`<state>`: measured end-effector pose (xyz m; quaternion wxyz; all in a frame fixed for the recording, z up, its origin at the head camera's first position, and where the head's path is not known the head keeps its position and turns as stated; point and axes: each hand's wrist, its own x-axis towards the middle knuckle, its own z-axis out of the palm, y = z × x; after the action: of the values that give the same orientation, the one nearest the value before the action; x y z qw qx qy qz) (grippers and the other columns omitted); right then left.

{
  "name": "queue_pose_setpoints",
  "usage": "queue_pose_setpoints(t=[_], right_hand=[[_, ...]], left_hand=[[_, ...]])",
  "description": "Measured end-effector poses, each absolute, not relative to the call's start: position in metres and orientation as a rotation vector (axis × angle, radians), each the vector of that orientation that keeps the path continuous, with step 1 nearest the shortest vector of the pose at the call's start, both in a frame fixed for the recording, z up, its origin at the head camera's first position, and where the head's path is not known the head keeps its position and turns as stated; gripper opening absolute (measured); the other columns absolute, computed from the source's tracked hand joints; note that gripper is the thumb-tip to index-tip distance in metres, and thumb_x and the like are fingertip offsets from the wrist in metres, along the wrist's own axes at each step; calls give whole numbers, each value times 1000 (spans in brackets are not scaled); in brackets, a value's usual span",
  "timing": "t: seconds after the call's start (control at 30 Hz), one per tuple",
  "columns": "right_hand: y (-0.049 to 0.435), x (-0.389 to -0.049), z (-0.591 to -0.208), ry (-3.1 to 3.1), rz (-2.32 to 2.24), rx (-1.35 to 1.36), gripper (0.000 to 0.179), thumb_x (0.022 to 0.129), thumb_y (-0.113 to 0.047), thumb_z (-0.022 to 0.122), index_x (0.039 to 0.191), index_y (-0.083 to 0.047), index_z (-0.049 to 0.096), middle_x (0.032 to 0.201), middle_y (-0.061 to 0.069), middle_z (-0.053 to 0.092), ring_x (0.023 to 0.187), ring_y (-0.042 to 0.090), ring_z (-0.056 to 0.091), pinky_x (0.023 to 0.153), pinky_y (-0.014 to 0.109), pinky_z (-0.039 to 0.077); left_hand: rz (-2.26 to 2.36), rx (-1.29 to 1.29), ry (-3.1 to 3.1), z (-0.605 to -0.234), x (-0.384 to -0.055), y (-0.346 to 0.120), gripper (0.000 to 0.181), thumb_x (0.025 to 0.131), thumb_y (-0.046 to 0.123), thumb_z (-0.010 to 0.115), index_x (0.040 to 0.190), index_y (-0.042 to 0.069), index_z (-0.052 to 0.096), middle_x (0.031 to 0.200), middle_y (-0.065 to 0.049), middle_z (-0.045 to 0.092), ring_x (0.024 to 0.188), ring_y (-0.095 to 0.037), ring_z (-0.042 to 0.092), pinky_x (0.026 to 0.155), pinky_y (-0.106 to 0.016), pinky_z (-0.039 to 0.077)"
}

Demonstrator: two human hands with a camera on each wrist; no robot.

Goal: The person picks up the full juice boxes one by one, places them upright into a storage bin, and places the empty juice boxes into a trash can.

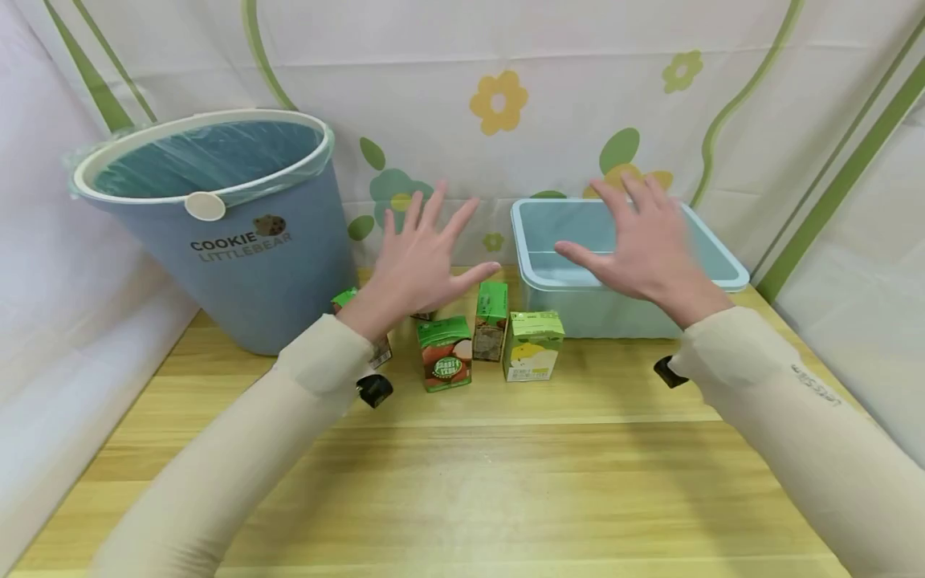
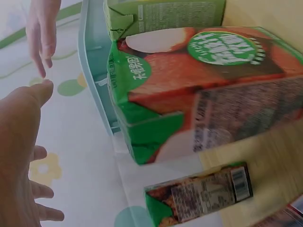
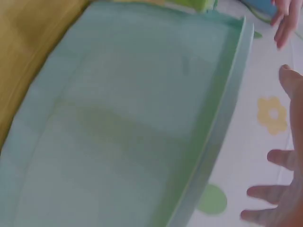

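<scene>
My left hand (image 1: pixel 419 269) hovers above a group of drink cartons, fingers spread and holding nothing. Below it stands a red-and-green carton (image 1: pixel 446 357); beside that are a slim green-topped carton (image 1: pixel 491 321) and a light green carton with a yellow fruit picture (image 1: pixel 533 347). Another green-topped carton (image 1: pixel 382 352) is partly hidden behind my left wrist. A small brown carton (image 2: pixel 201 193) shows in the left wrist view. My right hand (image 1: pixel 645 245), also spread and holding nothing, is over the pale blue open bin (image 1: pixel 600 313). In the right wrist view, that bin fills most of the picture.
A tall blue bucket (image 1: pixel 267 297) with a white rim and a clear liner stands at the back left. Behind everything hangs a white cloth (image 1: pixel 433 96) printed with flowers. The wooden table (image 1: pixel 477 490) extends toward me.
</scene>
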<state>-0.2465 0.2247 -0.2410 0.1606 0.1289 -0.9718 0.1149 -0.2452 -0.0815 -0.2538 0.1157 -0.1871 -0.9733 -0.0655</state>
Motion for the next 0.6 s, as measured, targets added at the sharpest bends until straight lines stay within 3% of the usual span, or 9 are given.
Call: queue_pose_setpoints(t=[0.13,0.3,0.4,0.6], right_hand=[[247,-243,-241,-2737,452,402,92,96,-69,62,169,-22,31,177,17,21,163,47,17,127,73,18],[283,-238,-246,-2790,665,368,89,99,-63,63,171,-25,24,180,11,14,167,41,10,125,77,16],[305,-237,-255,-2821,729,305,89,101,-60,62,172,-27,21,180,9,11,166,44,10,124,78,15],[341,-237,-279,-2841,745,192,87,102,-59,60,172,-25,20,180,15,12,163,51,12,123,79,14]], left_hand=[[-216,-595,-2766,-257,-228,-97,88,97,78,51,170,37,23,180,-12,11,163,-43,23,126,-73,25],[-354,-603,-2678,-264,-205,-121,74,102,63,59,165,32,39,174,-14,32,157,-40,37,119,-68,39],[-505,-597,-2614,-271,-193,-135,64,103,53,65,160,30,48,169,-13,40,152,-40,44,114,-69,43],[-719,-607,-2298,-299,-171,-167,46,96,28,80,138,15,70,147,-14,63,137,-36,59,106,-63,50]])
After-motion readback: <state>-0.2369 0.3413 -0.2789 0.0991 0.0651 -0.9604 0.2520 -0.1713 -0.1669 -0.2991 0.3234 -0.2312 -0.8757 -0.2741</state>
